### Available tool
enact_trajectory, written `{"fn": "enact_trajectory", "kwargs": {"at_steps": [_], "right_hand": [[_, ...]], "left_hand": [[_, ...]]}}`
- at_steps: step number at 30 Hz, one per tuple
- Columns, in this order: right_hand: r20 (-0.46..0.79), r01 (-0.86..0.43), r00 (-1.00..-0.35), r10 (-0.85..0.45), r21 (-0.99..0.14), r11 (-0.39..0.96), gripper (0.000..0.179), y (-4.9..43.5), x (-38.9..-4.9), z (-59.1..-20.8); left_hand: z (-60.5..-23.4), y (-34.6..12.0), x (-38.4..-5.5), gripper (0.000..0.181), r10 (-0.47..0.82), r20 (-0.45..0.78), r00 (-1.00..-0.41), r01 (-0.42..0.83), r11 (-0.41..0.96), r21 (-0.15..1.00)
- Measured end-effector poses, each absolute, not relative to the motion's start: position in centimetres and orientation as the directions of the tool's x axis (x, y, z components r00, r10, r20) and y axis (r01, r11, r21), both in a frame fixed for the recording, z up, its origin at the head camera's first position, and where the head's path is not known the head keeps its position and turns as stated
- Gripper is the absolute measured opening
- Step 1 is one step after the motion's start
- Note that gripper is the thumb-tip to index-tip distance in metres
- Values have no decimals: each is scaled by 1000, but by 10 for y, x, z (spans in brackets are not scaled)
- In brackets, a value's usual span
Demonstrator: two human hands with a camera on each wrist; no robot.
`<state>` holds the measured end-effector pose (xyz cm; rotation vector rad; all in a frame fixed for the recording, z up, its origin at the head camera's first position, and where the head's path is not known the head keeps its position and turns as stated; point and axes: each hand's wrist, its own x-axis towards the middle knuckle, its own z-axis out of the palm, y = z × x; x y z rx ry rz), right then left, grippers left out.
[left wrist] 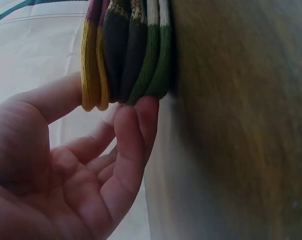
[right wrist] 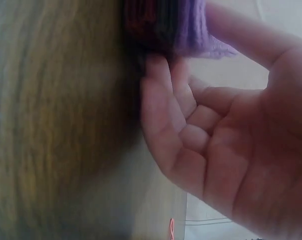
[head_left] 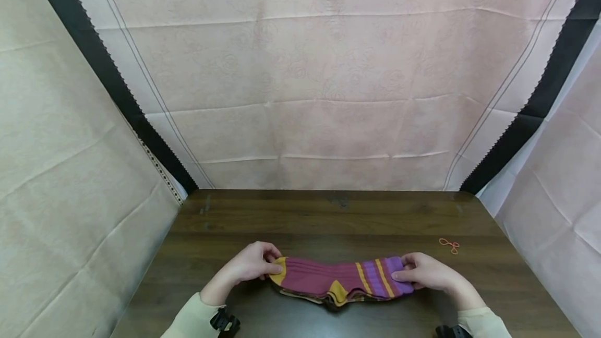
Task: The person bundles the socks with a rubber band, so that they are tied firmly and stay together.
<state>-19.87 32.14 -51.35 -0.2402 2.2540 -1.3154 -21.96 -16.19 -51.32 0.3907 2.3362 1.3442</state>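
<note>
A stack of several socks [head_left: 324,279] lies lengthwise between both hands, low over the table. The top one is maroon with a yellow toe and heel and a purple-and-yellow striped cuff. My left hand [head_left: 255,263] pinches the toe end, thumb on the yellow toe. In the left wrist view its fingertips are under the green toe [left wrist: 158,75] at the bottom, with dark toes [left wrist: 125,55] between. The purple cuff end is gripped by my right hand [head_left: 424,274], thumb on top and fingers beneath. Cuff edges [right wrist: 191,30] appear blurred in the right wrist view.
On the brown wooden table [head_left: 300,223], a reddish-orange rubber band [head_left: 449,245], twisted into loops, lies beyond the right hand. Pale cloth walls [head_left: 328,93] rise at the table's back and both sides. Dark wrist straps [head_left: 224,321] sit at both sleeves.
</note>
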Motion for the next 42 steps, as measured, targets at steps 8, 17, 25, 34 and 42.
{"fn": "enact_trajectory", "kwargs": {"at_steps": [8,17,25,34,42], "right_hand": [[-325,111,-859,-396,-872,476,35,315,-200,-515],[-308,129,-883,-354,-885,447,41,301,-205,-519],[-293,171,-932,-213,-875,454,56,279,-213,-522],[-291,184,-937,-196,-884,430,57,277,-214,-524],[-297,193,-934,-200,-888,417,57,276,-215,-524]], "left_hand": [[-512,-158,-217,18,458,-180,-870,80,492,867],[-514,-161,-223,19,380,-86,-921,152,555,818],[-517,-169,-237,14,232,-44,-972,97,563,821],[-509,-149,-241,33,174,130,-976,210,605,768],[-484,-89,-222,37,302,335,-893,450,551,703]]}}
